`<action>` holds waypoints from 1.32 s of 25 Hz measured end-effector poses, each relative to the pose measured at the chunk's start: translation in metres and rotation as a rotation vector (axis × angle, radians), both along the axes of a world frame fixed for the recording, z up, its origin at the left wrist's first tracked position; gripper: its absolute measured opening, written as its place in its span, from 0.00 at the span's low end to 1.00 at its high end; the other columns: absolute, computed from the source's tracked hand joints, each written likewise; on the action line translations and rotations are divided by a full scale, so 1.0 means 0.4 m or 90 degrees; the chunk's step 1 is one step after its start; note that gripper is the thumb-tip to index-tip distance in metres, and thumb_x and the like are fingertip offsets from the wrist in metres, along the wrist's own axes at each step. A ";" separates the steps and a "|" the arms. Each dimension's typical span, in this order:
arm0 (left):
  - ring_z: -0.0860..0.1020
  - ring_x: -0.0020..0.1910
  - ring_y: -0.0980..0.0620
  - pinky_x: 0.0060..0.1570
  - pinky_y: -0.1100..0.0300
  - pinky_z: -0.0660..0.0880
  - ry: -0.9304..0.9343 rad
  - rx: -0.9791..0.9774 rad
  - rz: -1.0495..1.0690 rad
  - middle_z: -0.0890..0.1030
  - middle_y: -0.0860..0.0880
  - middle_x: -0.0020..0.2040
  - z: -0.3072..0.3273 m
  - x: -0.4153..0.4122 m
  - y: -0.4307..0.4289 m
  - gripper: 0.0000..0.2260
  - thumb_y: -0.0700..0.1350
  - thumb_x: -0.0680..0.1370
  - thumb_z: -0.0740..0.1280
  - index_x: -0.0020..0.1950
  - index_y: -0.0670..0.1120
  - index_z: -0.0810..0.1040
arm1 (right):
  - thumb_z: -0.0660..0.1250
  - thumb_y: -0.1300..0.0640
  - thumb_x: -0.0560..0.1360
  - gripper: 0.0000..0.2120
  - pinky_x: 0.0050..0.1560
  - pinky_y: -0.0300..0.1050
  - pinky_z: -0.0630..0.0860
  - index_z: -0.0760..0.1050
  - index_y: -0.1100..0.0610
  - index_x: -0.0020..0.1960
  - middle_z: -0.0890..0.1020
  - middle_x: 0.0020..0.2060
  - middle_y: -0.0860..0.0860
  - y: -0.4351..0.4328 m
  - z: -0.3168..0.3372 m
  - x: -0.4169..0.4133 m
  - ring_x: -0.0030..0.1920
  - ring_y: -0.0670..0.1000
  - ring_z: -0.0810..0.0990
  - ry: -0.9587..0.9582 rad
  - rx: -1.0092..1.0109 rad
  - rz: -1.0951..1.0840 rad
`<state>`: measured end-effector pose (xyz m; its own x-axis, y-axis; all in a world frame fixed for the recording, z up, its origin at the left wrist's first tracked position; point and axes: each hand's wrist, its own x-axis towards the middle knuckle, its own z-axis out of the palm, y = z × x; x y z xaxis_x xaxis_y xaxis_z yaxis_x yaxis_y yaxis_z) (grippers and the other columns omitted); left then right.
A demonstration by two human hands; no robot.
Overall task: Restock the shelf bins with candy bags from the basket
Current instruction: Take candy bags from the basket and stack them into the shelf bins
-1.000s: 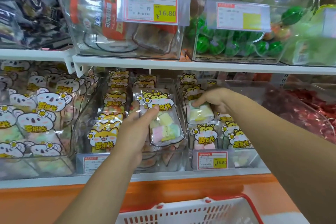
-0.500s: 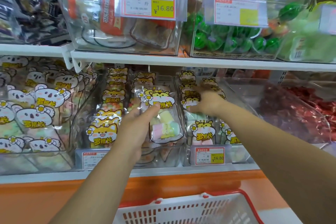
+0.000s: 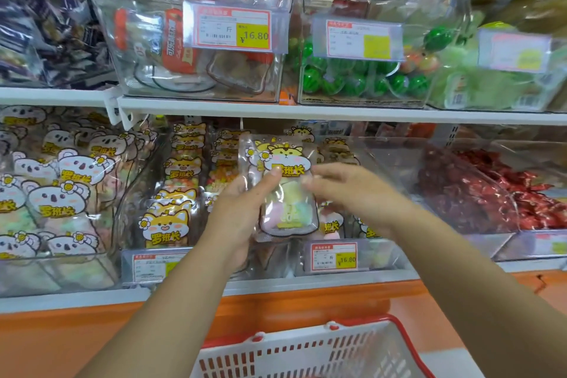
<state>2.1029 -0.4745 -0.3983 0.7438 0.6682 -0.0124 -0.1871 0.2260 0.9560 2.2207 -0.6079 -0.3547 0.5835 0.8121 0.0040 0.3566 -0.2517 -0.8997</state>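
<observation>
Grip first: the left hand (image 3: 242,215) has a tight grip on one candy bag (image 3: 285,193), with the thumb on the front and the other fingers behind it. The bag stands straight up. It has a yellow cartoon animal at the top, and soft pink, yellow and green sweets show through the clear part below. It is up in the air in front of the clear bins (image 3: 383,252) on the lower shelf (image 3: 306,284), not inside any bin. The right hand (image 3: 349,190) is just beside the bag, on its right side. Its grip is apart, with the fingers stretched out toward the bag's edge. The fingertips are blurry, so I cannot tell if they touch the bag. More bags with yellow animals, the fox bags (image 3: 167,224), fill the bin to the left, and koala bags (image 3: 58,196) sit further left. A bin of red sweets (image 3: 478,193) is on the right. A price tag (image 3: 334,258) sits on the bin below the right hand. The white basket (image 3: 306,353) with a red rim is low down, under both arms.
</observation>
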 end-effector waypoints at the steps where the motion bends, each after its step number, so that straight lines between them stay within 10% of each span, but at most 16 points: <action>1: 0.84 0.49 0.53 0.46 0.57 0.81 -0.001 0.008 -0.016 0.85 0.50 0.51 0.003 0.007 -0.016 0.22 0.59 0.68 0.75 0.56 0.50 0.80 | 0.72 0.47 0.73 0.15 0.46 0.44 0.79 0.79 0.51 0.57 0.85 0.49 0.47 -0.014 -0.013 -0.014 0.45 0.47 0.83 0.029 -0.003 0.021; 4: 0.84 0.43 0.47 0.28 0.62 0.75 0.009 0.005 -0.025 0.86 0.47 0.49 -0.001 0.030 -0.043 0.16 0.57 0.73 0.71 0.56 0.50 0.80 | 0.72 0.59 0.73 0.08 0.44 0.47 0.80 0.80 0.58 0.52 0.85 0.45 0.53 -0.028 -0.022 0.006 0.41 0.52 0.84 0.102 0.066 -0.049; 10: 0.81 0.52 0.46 0.40 0.58 0.74 0.027 0.012 0.113 0.84 0.49 0.54 -0.027 0.048 0.018 0.08 0.53 0.76 0.71 0.53 0.54 0.80 | 0.70 0.62 0.75 0.03 0.40 0.40 0.74 0.76 0.59 0.44 0.79 0.40 0.54 -0.013 -0.024 0.144 0.37 0.49 0.76 0.169 0.235 -0.304; 13: 0.80 0.48 0.48 0.38 0.59 0.73 0.029 0.029 0.131 0.84 0.49 0.52 -0.028 0.045 0.036 0.06 0.52 0.76 0.71 0.50 0.52 0.80 | 0.70 0.61 0.75 0.09 0.42 0.45 0.73 0.74 0.62 0.53 0.76 0.41 0.54 0.016 -0.047 0.170 0.40 0.50 0.74 0.034 0.203 -0.351; 16: 0.81 0.55 0.47 0.54 0.52 0.77 0.026 0.032 0.124 0.84 0.50 0.56 -0.035 0.043 0.048 0.25 0.60 0.66 0.76 0.59 0.51 0.80 | 0.72 0.58 0.73 0.18 0.33 0.42 0.73 0.71 0.58 0.60 0.78 0.43 0.53 0.045 -0.070 0.162 0.35 0.50 0.74 -0.103 -0.103 -0.188; 19: 0.82 0.54 0.46 0.52 0.54 0.76 0.032 0.019 0.129 0.85 0.50 0.53 -0.039 0.040 0.055 0.21 0.57 0.69 0.75 0.59 0.51 0.80 | 0.75 0.54 0.70 0.30 0.49 0.50 0.78 0.65 0.55 0.67 0.77 0.52 0.53 0.057 -0.077 0.162 0.51 0.55 0.78 -0.264 -0.148 -0.210; 26: 0.83 0.49 0.44 0.48 0.52 0.77 0.050 -0.001 0.061 0.86 0.47 0.49 -0.015 0.028 0.017 0.13 0.52 0.75 0.72 0.58 0.51 0.80 | 0.57 0.48 0.81 0.15 0.60 0.50 0.72 0.74 0.44 0.66 0.79 0.61 0.52 0.021 -0.083 0.141 0.58 0.57 0.75 -0.504 -0.206 -0.165; 33: 0.80 0.55 0.48 0.52 0.51 0.77 0.103 0.182 -0.042 0.83 0.50 0.54 0.028 0.040 -0.067 0.12 0.55 0.81 0.62 0.59 0.54 0.80 | 0.73 0.57 0.73 0.10 0.39 0.39 0.72 0.79 0.58 0.53 0.84 0.43 0.48 -0.032 -0.009 0.062 0.40 0.45 0.80 0.022 0.003 -0.027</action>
